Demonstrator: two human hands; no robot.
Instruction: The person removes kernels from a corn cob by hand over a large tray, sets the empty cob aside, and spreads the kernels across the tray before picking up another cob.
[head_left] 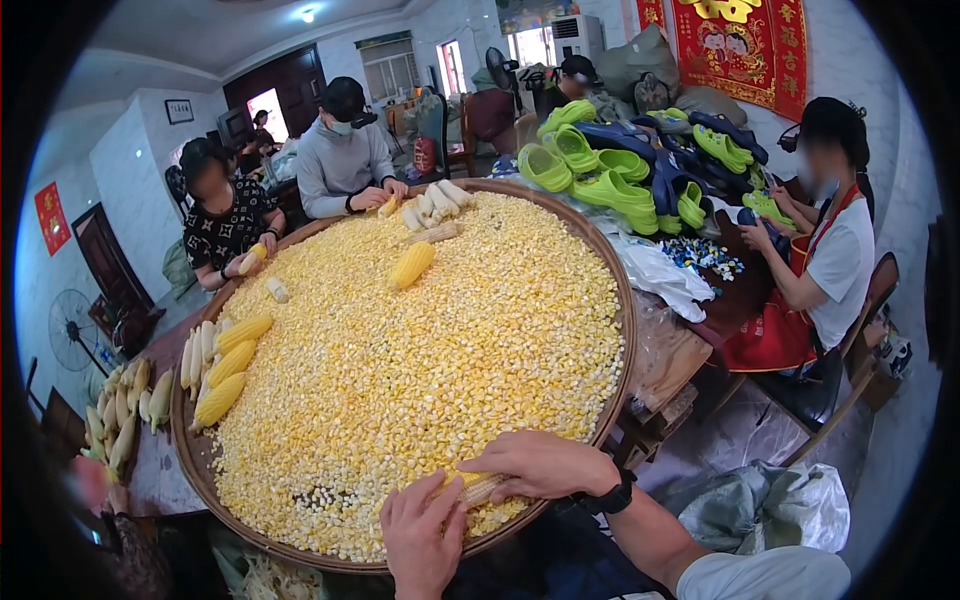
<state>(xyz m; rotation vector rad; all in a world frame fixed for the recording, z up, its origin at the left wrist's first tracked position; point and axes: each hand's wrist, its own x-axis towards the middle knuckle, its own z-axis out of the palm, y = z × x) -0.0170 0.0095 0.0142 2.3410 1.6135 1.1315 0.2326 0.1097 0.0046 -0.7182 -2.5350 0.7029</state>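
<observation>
At the near edge of a large round tray (629,340), both my hands are on one partly stripped corn cob (484,489). My right hand (545,464) wraps over its right end, a dark band on the wrist. My left hand (424,530) curls its fingers against the cob's left end. Bare pale core shows on the near side and yellow kernels on the upper side. Loose corn kernels (430,360) spread across the tray under and around my hands. Farther off, a whole yellow cob (411,266) lies on the kernels.
Yellow cobs (228,368) and pale stripped cobs line the tray's left side; more stripped cobs (440,203) lie at the back. Husked corn (120,405) is piled left. Two people work corn across the tray. Green clogs (610,185) heap at right, near a seated person.
</observation>
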